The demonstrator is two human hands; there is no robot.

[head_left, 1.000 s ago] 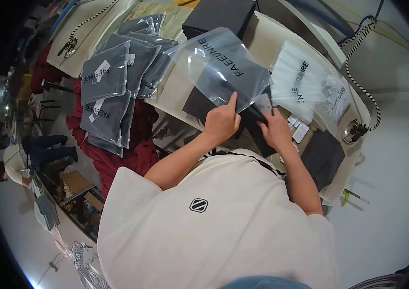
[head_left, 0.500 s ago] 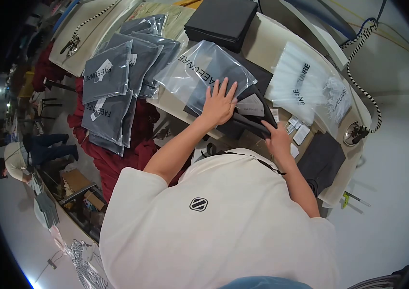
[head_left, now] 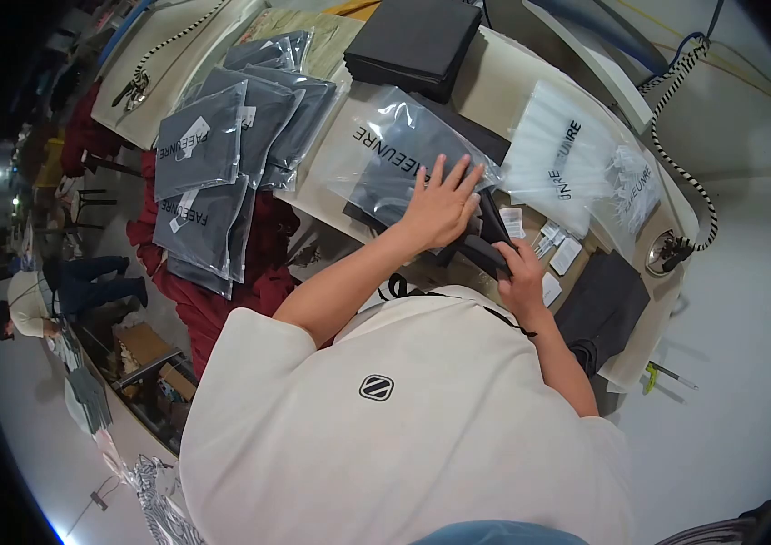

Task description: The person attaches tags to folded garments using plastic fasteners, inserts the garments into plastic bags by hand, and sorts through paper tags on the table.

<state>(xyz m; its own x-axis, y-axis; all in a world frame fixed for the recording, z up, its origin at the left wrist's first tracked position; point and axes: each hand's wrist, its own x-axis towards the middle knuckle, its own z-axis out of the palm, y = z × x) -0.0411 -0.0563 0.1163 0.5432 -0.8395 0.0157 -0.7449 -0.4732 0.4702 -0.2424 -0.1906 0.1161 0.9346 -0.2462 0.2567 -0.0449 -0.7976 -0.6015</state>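
My left hand [head_left: 442, 205] lies with spread fingers on a clear printed bag [head_left: 385, 150], pressing on its right part. Dark folded fabric shows through the bag. From the bag's right end sticks out a dark garment [head_left: 483, 252], bunched and folded. The fingers of my right hand [head_left: 520, 277] are closed on that garment's edge, thumb on top. Beneath the bag, more dark fabric [head_left: 467, 127] lies on the table. A small printed card [head_left: 512, 222] rests just right of the garment.
Several bagged dark garments [head_left: 196, 141] are piled at the left. A dark stack [head_left: 412, 41] stands at the back. White printed bags [head_left: 558, 159], small tags [head_left: 565, 255] and dark cloth [head_left: 605, 300] lie on the right. At far left a person [head_left: 31, 304] bends over another table.
The bag has turned and now covers more of the garment; its label is no longer visible. My left hand has spread flat and moved right. My right hand has shifted slightly down.
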